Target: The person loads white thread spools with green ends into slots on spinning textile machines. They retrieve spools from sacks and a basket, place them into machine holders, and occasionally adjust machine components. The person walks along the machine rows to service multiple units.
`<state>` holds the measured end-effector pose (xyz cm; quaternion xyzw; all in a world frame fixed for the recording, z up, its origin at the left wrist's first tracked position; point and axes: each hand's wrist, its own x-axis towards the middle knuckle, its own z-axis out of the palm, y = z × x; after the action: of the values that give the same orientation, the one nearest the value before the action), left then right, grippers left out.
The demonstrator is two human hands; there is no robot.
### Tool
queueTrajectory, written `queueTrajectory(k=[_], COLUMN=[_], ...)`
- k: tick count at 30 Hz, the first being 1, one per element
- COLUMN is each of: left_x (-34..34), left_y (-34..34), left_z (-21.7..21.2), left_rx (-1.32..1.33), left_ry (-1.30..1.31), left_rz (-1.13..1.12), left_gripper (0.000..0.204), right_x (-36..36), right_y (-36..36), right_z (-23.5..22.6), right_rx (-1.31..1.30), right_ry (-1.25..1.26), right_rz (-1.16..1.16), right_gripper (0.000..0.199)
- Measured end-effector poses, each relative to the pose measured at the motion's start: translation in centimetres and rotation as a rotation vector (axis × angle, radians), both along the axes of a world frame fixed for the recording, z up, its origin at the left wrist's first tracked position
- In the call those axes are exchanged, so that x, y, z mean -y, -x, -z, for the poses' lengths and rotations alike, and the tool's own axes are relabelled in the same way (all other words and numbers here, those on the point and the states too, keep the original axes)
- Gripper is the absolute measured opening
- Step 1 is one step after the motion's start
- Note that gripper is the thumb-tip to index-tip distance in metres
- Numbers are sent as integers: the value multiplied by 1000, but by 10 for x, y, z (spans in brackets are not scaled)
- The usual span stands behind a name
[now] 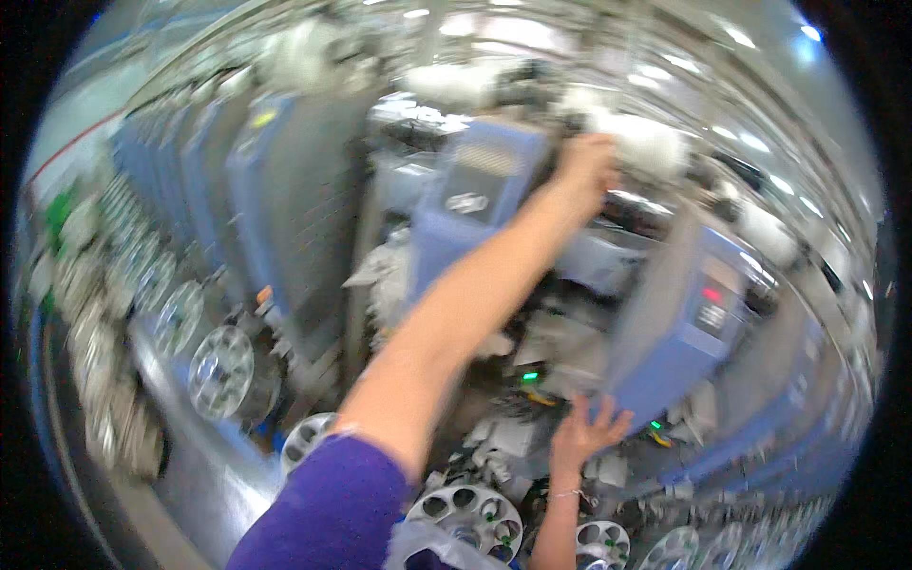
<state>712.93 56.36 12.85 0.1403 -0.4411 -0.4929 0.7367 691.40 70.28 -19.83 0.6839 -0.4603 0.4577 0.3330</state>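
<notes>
My left arm, in a purple sleeve, stretches up across the machine. My left hand [585,173] is at the left end of a white yarn package [651,147]; its fingers are blurred and partly hidden, so I cannot make out a grip. Lower down, my right hand [586,434] is raised with its fingers spread, nothing seen in it. It lies close to the bottom edge of a blue machine housing [679,342] with a red light; whether it touches is unclear. Another blue housing [475,180] stands left of my left hand.
Round white holders with holes [465,518] line the bottom; another perforated wheel [221,372] is at left. More blue housings [252,199] run off on both sides. A metal rail [195,427] and a heap of pale, wrapped-looking items [104,380] lie far left. Small green lights [530,376] glow between units.
</notes>
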Motion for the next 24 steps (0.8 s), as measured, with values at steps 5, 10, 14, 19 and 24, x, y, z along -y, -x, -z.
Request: queueTrajectory(k=[5, 10, 14, 19, 24], left_x=[-77, -221, -352, -503, -515], left_y=[51, 49, -70, -228, -312], left_z=[47, 252, 397, 447, 545], left_rx=[1237, 1037, 1480, 1753, 1552], left_ry=[642, 1519, 462, -880, -1278], left_rz=[-851, -1057, -966, -1529, -967], left_gripper=[17, 17, 26, 40, 44], right_x=[-17, -33, -20, -27, -88], right_y=[13, 19, 30, 17, -58], right_z=[31, 74, 91, 80, 38], right_rx=[362, 545, 684, 469, 91], right_ry=[-75, -305, -428, -146, -60], right_rz=[-203, -90, -49, 115, -90], right_gripper=[30, 34, 31, 32, 33])
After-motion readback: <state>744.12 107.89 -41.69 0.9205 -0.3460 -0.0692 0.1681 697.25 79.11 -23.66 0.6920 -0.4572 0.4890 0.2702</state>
